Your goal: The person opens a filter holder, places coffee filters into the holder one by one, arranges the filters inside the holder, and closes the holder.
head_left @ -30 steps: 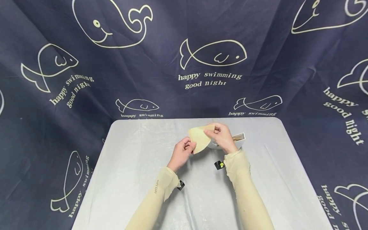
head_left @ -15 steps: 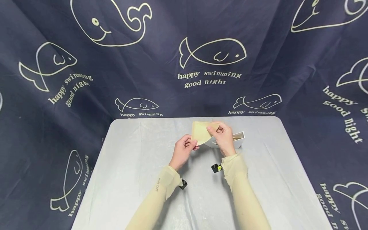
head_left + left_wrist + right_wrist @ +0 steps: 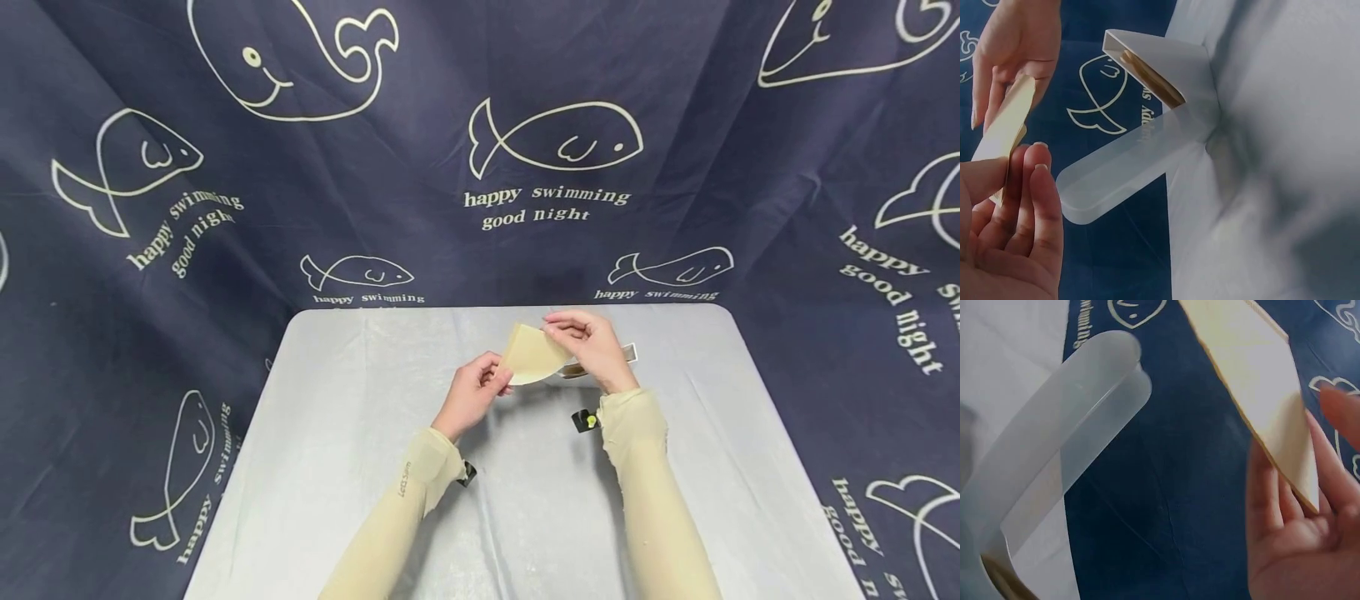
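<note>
My left hand pinches a pale yellow paper coffee filter at its lower left edge. In the left wrist view, the thumb lies on one face of the filter and the fingers are behind it. At the upper right corner, my right hand touches the filter. The right wrist view shows the right fingers behind the paper, with the blurred thumb apart from it. Behind the right hand stands a white holder containing brown paper pieces.
A translucent rounded flap juts out from the holder toward the hands. Both stand near the far edge of the pale cloth-covered table. A dark blue curtain with fish drawings hangs behind and at the sides.
The filter has been tilted up and then turned, its right side now lower. My right thumb has come off the filter's front face, and the right hand has shifted slightly right. The left hand keeps its pinch.
</note>
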`<state>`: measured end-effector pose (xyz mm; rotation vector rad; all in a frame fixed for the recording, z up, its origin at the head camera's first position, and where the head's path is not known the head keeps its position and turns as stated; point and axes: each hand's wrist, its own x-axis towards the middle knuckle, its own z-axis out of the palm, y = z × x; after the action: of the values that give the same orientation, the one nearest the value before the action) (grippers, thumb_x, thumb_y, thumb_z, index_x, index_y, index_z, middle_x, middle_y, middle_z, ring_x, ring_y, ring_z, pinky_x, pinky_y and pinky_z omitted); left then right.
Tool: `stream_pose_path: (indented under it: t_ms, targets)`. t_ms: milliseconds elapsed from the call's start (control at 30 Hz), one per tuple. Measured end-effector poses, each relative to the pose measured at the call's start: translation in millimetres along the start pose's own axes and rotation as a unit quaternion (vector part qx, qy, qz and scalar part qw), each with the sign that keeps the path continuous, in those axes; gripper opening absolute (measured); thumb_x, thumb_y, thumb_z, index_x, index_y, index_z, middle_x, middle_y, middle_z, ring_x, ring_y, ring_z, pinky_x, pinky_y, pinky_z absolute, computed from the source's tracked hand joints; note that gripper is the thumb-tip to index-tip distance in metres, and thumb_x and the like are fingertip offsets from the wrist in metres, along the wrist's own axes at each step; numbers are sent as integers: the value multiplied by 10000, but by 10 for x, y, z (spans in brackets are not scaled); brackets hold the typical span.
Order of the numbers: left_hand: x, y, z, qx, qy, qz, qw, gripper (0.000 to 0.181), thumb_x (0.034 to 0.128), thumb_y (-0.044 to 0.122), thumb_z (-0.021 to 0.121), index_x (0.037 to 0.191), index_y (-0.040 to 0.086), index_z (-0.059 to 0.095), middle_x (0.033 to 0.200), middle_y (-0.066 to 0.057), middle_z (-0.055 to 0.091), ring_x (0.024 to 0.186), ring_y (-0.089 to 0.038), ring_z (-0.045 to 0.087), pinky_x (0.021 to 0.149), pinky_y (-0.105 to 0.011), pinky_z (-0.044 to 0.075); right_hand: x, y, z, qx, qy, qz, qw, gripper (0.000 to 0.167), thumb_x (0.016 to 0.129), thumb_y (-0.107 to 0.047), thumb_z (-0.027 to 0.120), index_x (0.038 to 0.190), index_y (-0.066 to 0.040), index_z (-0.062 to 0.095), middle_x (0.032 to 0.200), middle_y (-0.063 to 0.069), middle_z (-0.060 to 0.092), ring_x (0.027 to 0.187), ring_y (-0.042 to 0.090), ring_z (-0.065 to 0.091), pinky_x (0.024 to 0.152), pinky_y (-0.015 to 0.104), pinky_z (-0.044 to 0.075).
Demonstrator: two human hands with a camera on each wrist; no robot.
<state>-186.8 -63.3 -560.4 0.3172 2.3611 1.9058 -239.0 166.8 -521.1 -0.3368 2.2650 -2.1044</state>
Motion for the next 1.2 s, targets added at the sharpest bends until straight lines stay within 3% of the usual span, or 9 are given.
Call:
stream_pose_path:
  t_ms: [167, 367, 467, 633, 767, 933, 1067, 1200]
  targets:
    - [-15, -20, 8, 47, -45, 21, 10000, 126, 1008, 156, 682, 1040, 34, 691, 897, -191, 742, 813, -406, 735, 665, -217, 568, -56, 15, 49, -650, -344, 487, 9961, 275, 922, -197, 798, 1113, -2, 762, 950, -26, 763, 756, 75, 655, 626, 227, 554]
    - [-23, -47, 11, -456, 174, -87, 9988, 159, 964, 167, 752, 1053, 44, 706, 903, -113, 735, 789, -221, 722, 684, -227, 580, -107, 88, 59, -76, 654, 220, 9976, 304, 912, -159, 808, 1109, 63, 742, 947, -45, 757, 797, 52, 651, 692, 168, 535]
    - [-11, -51, 29, -874, 201, 44, 9960, 223, 956, 118, 753, 1134, -1, 691, 1005, -165, 729, 846, -110, 705, 749, -195, 585, -110, 113, 61, 381, 1109, 61, 9931, 293, 917, -128, 800, 1106, 85, 731, 928, -74, 757, 767, 40, 652, 668, 159, 535]
    - [-11, -33, 123, -1267, 216, 8, 9917, 268, 961, 110, 742, 1176, -30, 666, 1082, -236, 730, 895, -87, 715, 798, -210, 593, -139, 137, 169, 746, 1331, 0, 9883, 251, 908, -130, 811, 1067, 52, 747, 905, -31, 766, 722, 40, 657, 630, 165, 541]
    - [-24, -39, 180, -1225, 411, -157, 9915, 205, 997, 118, 696, 1118, -48, 687, 1008, -296, 737, 820, -187, 737, 745, -258, 598, -174, 173, 270, 805, 1188, 32, 9896, 226, 903, -110, 812, 1052, 48, 750, 871, -35, 758, 705, 34, 650, 618, 167, 543]
    - [-26, -39, 162, -1045, 524, -244, 9928, 183, 1011, 126, 675, 1028, -57, 673, 975, -300, 742, 788, -154, 721, 740, -255, 589, -175, 165, 232, 849, 781, 89, 9933, 268, 920, -17, 763, 1127, 138, 694, 865, -85, 746, 738, 26, 671, 652, 156, 554]
    - [-29, -33, 114, -892, 396, -308, 9947, 163, 998, 120, 692, 977, -39, 663, 931, -249, 755, 823, -264, 744, 745, -282, 605, -108, 64, 95, 511, 186, 22, 9985, 332, 955, -10, 715, 1244, 137, 645, 963, -61, 743, 853, 19, 703, 768, 149, 566]
    - [-28, -33, 77, -813, 132, -304, 9961, 164, 998, 111, 689, 1015, -51, 671, 915, -221, 750, 859, -329, 739, 795, -391, 626, -17, -9, -11, -49, -379, -76, 9992, 357, 983, -35, 686, 1316, 81, 631, 1049, 101, 742, 870, 33, 711, 789, 158, 565]
